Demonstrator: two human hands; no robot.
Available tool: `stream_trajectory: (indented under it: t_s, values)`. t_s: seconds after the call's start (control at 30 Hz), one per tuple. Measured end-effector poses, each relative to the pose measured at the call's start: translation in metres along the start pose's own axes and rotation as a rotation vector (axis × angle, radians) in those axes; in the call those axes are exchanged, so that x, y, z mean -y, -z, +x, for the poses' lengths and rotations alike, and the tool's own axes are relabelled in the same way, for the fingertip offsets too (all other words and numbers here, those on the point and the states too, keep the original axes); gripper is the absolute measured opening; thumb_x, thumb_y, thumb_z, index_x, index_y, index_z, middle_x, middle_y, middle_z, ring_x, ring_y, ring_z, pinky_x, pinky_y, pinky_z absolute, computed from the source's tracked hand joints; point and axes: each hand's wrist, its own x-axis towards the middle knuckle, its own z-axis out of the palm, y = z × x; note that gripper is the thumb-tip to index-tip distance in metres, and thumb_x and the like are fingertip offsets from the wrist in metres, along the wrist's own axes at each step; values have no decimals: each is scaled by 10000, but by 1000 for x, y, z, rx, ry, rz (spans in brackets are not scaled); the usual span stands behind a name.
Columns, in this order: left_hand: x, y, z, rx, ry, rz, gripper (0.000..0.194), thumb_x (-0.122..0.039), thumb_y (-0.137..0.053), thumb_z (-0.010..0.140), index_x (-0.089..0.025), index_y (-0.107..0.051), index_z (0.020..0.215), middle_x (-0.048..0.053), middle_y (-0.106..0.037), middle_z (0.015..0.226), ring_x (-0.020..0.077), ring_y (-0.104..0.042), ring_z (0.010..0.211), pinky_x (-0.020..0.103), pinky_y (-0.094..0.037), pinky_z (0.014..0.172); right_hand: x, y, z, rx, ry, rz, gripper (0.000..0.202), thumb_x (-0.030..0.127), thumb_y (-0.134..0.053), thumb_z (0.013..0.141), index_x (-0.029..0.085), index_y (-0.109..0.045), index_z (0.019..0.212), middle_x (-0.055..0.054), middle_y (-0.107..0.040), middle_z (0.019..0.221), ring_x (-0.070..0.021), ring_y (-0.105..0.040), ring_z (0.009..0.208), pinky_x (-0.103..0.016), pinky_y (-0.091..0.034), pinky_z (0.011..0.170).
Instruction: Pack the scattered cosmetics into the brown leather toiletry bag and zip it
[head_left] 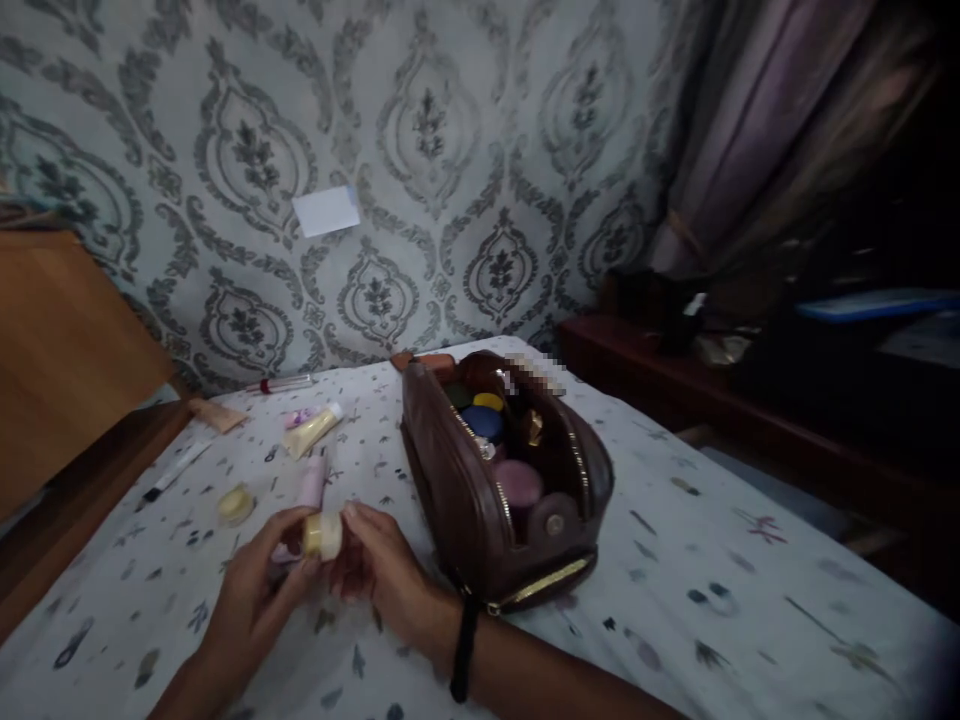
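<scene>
A small cream jar, yellowish at one end and pale at the other, is held on its side just above the bed sheet. My left hand pinches its yellow end between thumb and fingers. Closed around the pale end are the fingers of my right hand, which has a black band on the wrist. Beyond the hands lies a pink tube, its lower part hidden. A second yellow jar stands to the left. Close to my right hand is an unzipped brown toiletry bag holding several jars and lids.
Farther back on the patterned sheet lie a cream-coloured tube, a slim white tube and a clear, red-ended stick. A wooden panel borders the left; dark furniture stands right.
</scene>
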Motion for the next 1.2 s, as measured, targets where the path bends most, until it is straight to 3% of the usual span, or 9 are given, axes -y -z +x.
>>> stream_trajectory:
  t_s: [0.17,0.3,0.53,0.63,0.73,0.9,1.07,1.2]
  values:
    - [-13,5,16,-29,95,-121,297,-379,-501,966,-197,-586,1185,70,-712,1069,197,-704,932,245,-571,781,-2,1,3,-4,-17,32,686,813,-660,597,174,-590,836,37,-607,539,-87,-497,372,-199,-302,361]
    - [-41,12,47,-3,112,-168,319,-394,-538,950,-204,-592,1200,66,-706,1075,202,-691,960,256,-567,810,-1,1,2,1,0,13,692,813,-636,620,159,-605,845,26,-609,567,-89,-505,386,-210,-301,384]
    - [-99,12,127,97,-101,-130,339,-373,-546,950,-238,-595,1258,64,-654,1169,217,-618,1037,317,-518,868,-3,3,4,36,-17,21,733,843,-626,588,156,-583,841,17,-592,569,-86,-486,376,-220,-282,375]
    - [-114,2,168,159,-226,-59,295,-350,-542,938,-219,-634,1185,61,-670,1082,210,-613,939,327,-510,812,-3,3,3,15,-22,16,714,829,-625,605,157,-584,841,15,-595,575,-80,-483,378,-217,-279,381]
    - [-117,-14,208,294,-291,26,241,-316,-549,910,-212,-678,1084,43,-684,992,212,-612,906,327,-492,798,-2,3,3,4,-40,12,711,830,-633,599,163,-587,841,17,-594,571,-84,-489,388,-216,-272,382]
    - [-114,-49,261,569,-194,189,256,-223,-665,774,-163,-716,1018,32,-704,903,195,-627,847,261,-441,716,-3,3,4,10,-42,-6,734,855,-632,574,168,-587,827,19,-602,565,-85,-485,380,-209,-243,369]
    - [-117,-77,283,695,-170,223,163,-234,-685,729,-153,-746,857,11,-679,767,161,-583,720,240,-375,610,-4,2,3,18,-51,10,720,842,-639,586,164,-585,825,19,-600,561,-88,-499,382,-209,-249,361]
    - [-119,-91,290,764,-144,221,106,-230,-708,686,-150,-739,748,-24,-576,588,136,-506,580,247,-337,547,-4,3,2,32,-27,9,712,831,-630,616,156,-588,839,15,-609,580,-84,-495,381,-210,-258,366]
